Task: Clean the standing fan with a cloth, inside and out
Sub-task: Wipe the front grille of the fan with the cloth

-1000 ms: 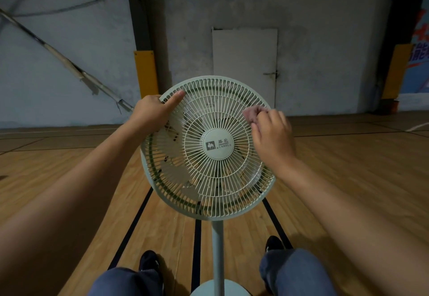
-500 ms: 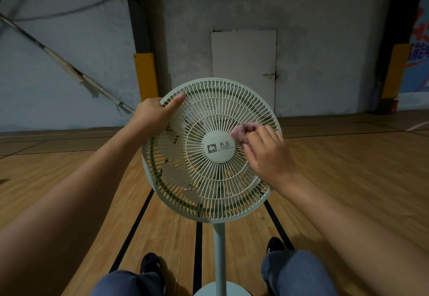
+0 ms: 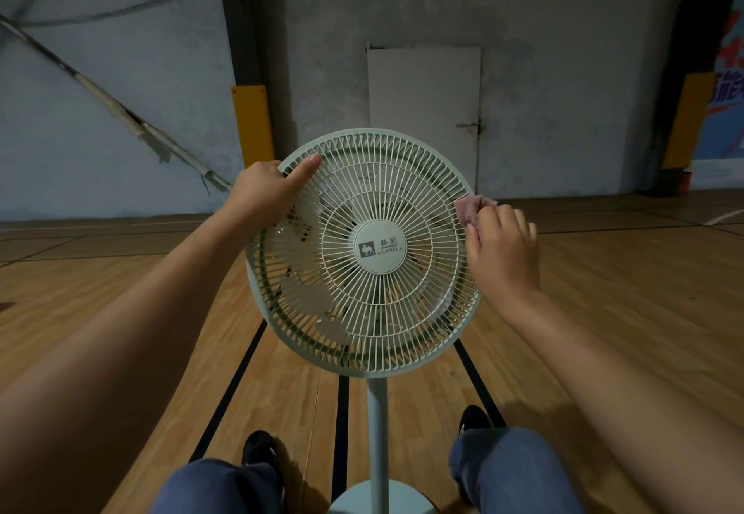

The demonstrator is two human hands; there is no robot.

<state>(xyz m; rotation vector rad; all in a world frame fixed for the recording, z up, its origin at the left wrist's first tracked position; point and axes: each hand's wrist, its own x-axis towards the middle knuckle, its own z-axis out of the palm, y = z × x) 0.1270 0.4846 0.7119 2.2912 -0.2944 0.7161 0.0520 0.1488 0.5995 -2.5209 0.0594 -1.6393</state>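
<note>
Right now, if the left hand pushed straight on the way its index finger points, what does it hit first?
The left hand points up-right along the fan guard. It already touches the guard's upper-left rim, so it would likely slide across the grille ribs first. Depth is unclear.

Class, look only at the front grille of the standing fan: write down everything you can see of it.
The front grille is a round guard of thin cream ribs, plastic by its look, radiating from a centre badge marked CAMEL, with a pale green rim. It is still mounted, tilted slightly upward on a pale pole. Blades show behind it. The left hand grips its upper left rim; the right hand presses a pinkish cloth at its right edge.
</note>
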